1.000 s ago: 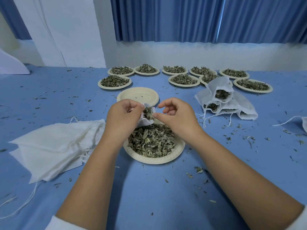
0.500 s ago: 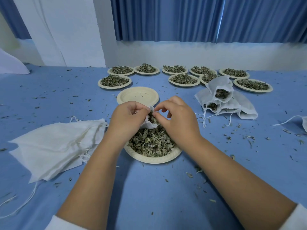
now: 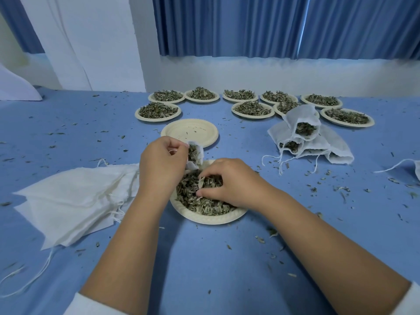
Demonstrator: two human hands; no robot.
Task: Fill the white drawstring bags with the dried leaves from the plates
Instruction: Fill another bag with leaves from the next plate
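A paper plate (image 3: 205, 218) heaped with dried leaves (image 3: 204, 206) lies in front of me on the blue table. My left hand (image 3: 160, 165) grips a small white drawstring bag (image 3: 197, 153) by its rim, mouth open toward the right, leaves showing inside. My right hand (image 3: 229, 181) is down in the plate, fingers curled round a pinch of leaves just below the bag's mouth. A pile of flat unfilled bags (image 3: 75, 202) lies at the left. Filled bags (image 3: 304, 130) are heaped at the right.
An empty stack of paper plates (image 3: 189, 131) sits just behind my hands. Several plates of leaves (image 3: 252, 109) line the far side near the wall and blue curtain. Leaf crumbs litter the cloth, and another bag's string (image 3: 395, 165) shows at the right edge.
My right hand has dropped from the bag's mouth into the plate and closed on leaves. My left hand has kept hold of the bag, tilting its mouth toward the right.
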